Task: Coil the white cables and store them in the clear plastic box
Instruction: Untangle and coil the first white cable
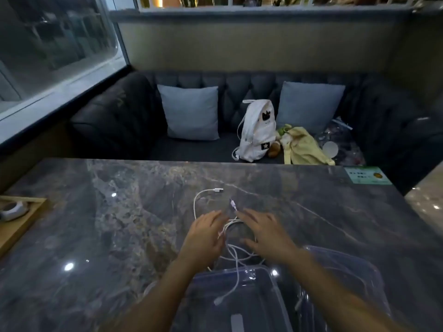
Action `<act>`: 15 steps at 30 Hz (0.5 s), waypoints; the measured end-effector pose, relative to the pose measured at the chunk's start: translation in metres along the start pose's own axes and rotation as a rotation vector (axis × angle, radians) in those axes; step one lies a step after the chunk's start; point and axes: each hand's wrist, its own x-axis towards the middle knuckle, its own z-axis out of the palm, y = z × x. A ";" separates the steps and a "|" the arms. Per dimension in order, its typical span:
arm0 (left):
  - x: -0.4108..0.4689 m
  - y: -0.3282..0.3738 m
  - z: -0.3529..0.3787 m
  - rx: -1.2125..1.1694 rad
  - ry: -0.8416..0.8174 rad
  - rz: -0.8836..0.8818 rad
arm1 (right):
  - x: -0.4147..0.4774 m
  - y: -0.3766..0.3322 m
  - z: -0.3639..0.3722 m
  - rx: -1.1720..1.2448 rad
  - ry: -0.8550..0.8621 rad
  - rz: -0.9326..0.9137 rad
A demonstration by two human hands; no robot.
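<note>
White cables [231,222] are lying tangled by the table's [119,224] near edge, one end trailing into the clear box [254,305]. Left hand [206,233] & right hand [266,232] are hovering over them, fingers straight, spread, gripping nothing. Prob. best: free one cable first, then loop evenly w/o kinking plugs.

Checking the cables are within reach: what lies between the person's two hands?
In the head view, the tangled white cables lie on the table between the left hand and the right hand.
</note>
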 end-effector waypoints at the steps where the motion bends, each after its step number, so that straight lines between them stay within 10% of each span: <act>1: 0.001 0.001 0.002 -0.036 -0.020 0.035 | -0.002 -0.001 0.002 0.040 -0.059 -0.005; 15: 0.011 0.030 -0.002 -0.041 -0.277 0.036 | -0.010 -0.002 -0.010 0.344 -0.159 0.108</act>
